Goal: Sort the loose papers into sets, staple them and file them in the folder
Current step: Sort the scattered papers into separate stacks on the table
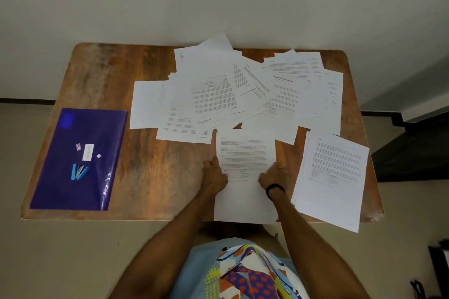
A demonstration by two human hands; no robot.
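The left hand point(213, 173) and right hand point(273, 176) flank the paper set point(245, 150) at the tabletop's near edge. Whether the fingers pinch or only press cannot be told. Risk: the overhanging sheets slide off, or the loose papers point(218, 90) beyond get mixed in.

No text could be read. The loose papers point(218, 94) spread on the table point(158, 177) carried printed paragraphs and bold headings, all too blurred to make out. Same for the sheet point(245, 153) at the near edge and the set point(332, 172) at right. White label point(88, 152) on the purple folder point(73, 189): marks illegible.
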